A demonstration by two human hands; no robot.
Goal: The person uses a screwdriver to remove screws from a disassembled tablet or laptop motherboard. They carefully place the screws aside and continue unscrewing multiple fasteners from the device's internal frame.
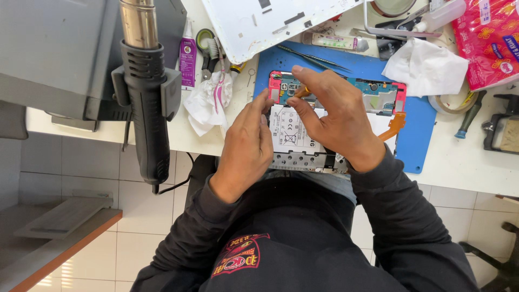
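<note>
Both hands (246, 143) (332, 116) pinch at opened tablet (294, 135); tweezers (313, 58), tissue (424, 67) nearby, hot-air gun (147, 103) at left.

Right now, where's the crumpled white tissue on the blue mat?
In the head view, the crumpled white tissue lies at the upper right corner of the blue mat, just right of the opened tablet and beside the red patterned tissue pack.
</note>
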